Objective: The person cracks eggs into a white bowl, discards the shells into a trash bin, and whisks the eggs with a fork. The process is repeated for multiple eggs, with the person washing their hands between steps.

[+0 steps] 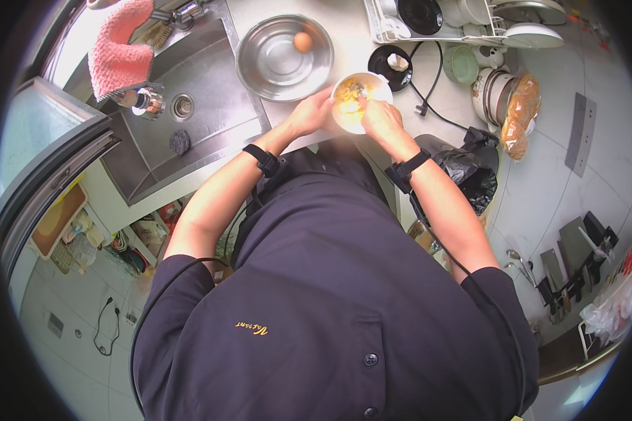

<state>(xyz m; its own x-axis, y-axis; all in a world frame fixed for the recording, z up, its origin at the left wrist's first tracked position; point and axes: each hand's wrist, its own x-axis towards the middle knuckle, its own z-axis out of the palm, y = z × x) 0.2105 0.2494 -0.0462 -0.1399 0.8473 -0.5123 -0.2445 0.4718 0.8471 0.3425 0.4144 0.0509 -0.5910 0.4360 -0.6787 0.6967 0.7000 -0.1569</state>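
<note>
A white bowl (383, 90) holds crumbly yellow and white food (348, 109), which looks like mashed egg. My left hand (312, 114) grips the bowl's left side. My right hand (382, 119) reaches over the near right rim, closed around a utensil, apparently a metal spoon (359, 88), whose end sits in the food. Most of its handle is hidden by my fingers. Just left of the bowl stands a wide stainless steel basin (246, 67), with one brown egg (302, 42) inside near its far right wall. A black dish (390, 81) with eggshell pieces (398, 62) lies to the right.
On the left is a steel sink (210, 118) with a dark scrubber (179, 142) and a pink cloth (120, 58) over the faucet. A dish rack (426, 39), black cable (427, 101), green cup (461, 65), pot (487, 97) and bagged bread (520, 117) line the right. A bin (479, 184) stands below.
</note>
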